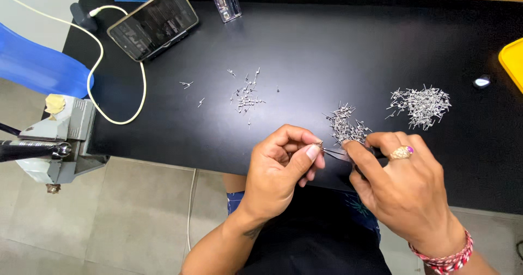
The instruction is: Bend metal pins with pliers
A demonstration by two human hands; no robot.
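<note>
Black desk (327,51) under both hands. Left hand (283,168), fingers (311,153) pinched on small metal spring (320,143) at near edge. Right hand (400,185), fingers clenched on thin tweezers (335,154), tips near the spring. Just beyond, spring pile (346,125); farther right, larger pile (422,105); farther left, scattered pieces (246,96), phone (153,22), vise (52,144).

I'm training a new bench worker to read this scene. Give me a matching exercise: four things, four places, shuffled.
Things:
1. phone
2. vise
3. yellow tray
4. purple-capped box

Places:
A. right edge of the black table
B. clamped at the table's left edge
C. far edge, middle
D. propped at the far left corner

Pairs: 1-D, 2-B, 3-A, 4-C
</note>
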